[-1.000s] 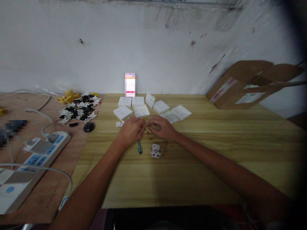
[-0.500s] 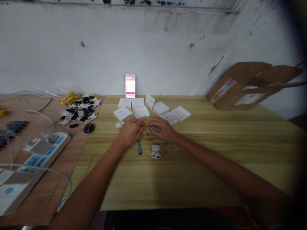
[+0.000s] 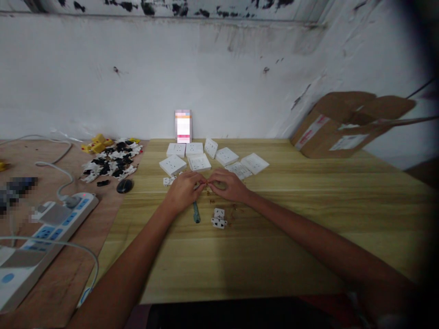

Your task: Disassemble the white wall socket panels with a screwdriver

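Note:
My left hand (image 3: 184, 189) and my right hand (image 3: 229, 185) meet fingertip to fingertip over the wooden table. Both are closed in a pinch around something tiny, brassy in colour, too small to name. A green-handled tool (image 3: 196, 212) sticks out below my left hand; its upper part is hidden, and I cannot tell if the hand grips it. Just below the hands lie small brass-coloured pieces (image 3: 211, 201). Nearer to me is a white socket insert (image 3: 219, 218) with dark slots. Another white insert (image 3: 167, 181) lies partly behind my left hand.
White socket plates (image 3: 199, 162) lie in a group behind the hands, before a lit phone (image 3: 183, 126) leaning on the wall. At left are a power strip (image 3: 51, 240), a black mouse (image 3: 125, 185) and a pile of black and white parts (image 3: 113, 160). A cardboard box (image 3: 338, 123) stands back right.
The view has tilted up slightly and shifted, so everything sits a little lower and further left. Both hands keep their pinch together, with only slight finger movement.

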A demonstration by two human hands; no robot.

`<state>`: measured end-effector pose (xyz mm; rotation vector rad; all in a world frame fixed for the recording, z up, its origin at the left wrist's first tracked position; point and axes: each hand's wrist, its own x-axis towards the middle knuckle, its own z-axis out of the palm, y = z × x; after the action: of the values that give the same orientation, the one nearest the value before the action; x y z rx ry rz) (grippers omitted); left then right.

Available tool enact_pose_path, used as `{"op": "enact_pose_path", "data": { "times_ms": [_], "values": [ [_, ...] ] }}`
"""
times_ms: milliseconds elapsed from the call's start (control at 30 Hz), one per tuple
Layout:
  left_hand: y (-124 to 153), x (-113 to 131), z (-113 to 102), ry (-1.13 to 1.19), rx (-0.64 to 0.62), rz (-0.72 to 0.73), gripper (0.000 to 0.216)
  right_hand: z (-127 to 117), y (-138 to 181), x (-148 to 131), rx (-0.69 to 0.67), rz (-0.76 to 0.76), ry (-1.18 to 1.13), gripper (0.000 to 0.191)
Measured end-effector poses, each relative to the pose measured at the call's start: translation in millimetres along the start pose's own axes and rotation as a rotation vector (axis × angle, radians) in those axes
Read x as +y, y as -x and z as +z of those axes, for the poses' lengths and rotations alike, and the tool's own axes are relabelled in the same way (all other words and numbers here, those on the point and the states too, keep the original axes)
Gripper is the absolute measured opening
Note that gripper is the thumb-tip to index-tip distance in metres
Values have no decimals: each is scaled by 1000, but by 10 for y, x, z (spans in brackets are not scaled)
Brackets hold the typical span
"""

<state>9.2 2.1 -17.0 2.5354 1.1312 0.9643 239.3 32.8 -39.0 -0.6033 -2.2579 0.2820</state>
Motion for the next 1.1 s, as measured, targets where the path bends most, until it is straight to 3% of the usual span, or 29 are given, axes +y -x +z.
{"op": "enact_pose_path", "data": {
  "times_ms": [1100],
  "values": [
    [-12,1,6,40,-14,49,15,-10,18,-61,-47,-34,54,8]
  ]
}}
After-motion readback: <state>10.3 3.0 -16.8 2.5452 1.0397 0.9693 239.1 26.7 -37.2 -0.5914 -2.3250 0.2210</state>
